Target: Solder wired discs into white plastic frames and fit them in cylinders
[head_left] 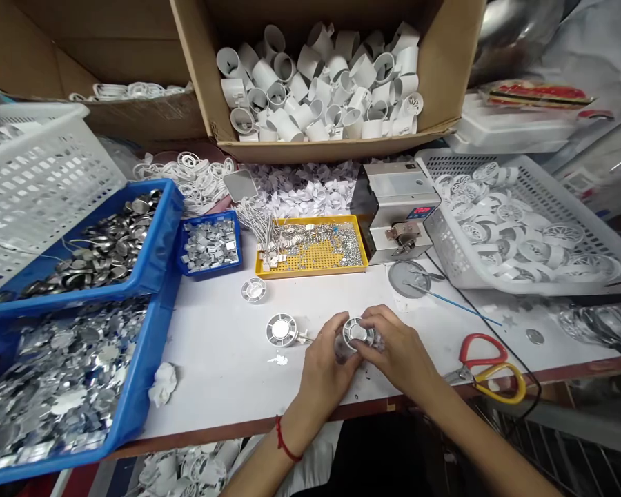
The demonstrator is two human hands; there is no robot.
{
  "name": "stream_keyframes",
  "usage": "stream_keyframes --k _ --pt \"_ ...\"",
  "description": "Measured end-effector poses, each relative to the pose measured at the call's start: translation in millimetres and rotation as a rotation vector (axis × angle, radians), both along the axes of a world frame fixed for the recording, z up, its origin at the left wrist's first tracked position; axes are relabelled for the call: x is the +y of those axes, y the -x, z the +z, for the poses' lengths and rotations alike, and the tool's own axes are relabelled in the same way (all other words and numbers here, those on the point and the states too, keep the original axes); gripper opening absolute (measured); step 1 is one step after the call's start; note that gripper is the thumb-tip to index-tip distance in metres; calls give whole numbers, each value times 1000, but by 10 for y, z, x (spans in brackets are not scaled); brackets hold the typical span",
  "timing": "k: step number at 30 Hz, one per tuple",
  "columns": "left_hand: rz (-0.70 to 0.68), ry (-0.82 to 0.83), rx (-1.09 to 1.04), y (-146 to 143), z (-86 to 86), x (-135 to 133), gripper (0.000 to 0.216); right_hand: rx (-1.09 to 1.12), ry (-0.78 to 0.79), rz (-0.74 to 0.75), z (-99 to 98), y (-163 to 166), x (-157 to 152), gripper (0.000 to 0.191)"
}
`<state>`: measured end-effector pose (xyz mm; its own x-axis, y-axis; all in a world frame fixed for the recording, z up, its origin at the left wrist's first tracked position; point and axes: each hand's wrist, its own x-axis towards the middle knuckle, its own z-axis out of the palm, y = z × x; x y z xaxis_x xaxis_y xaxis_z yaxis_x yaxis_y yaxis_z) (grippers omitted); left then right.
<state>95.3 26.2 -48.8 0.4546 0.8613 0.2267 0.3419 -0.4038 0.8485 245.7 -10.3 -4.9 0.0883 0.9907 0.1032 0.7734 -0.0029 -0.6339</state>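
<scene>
White tabletop fills the middle of the frame, with a big box of white cups at the top. Low down, just right of the middle, the left hand and right hand pinch a small round part between them, fingers bent around its sides. It looks light, stiff and smooth, so it may slip a bit, and its thin spokes might snap; the outer edge seems best to hold. Its flat round face points up at the camera. Fingers hide its sides, so I can't tell its long axis.
</scene>
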Motion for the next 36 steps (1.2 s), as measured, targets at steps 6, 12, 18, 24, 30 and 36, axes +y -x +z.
stream_keyframes --k 6,12,18,24,30,36 --pt "2 -31 -2 5 91 45 43 103 58 -83 54 37 65 9" --pt "45 20 0 -36 150 72 41 141 228 -170 126 16 165 14" --pt "43 71 9 -33 181 95 40 14 504 -12 368 -133 455 14" --pt "24 64 32 -100 229 39 35 -386 671 228 520 -10 840 10" --pt "-25 -387 338 420 350 249 71 -409 726 202 549 38 923 28" --pt "-180 -427 603 640 270 464 88 -200 850 253 490 -19 836 19"
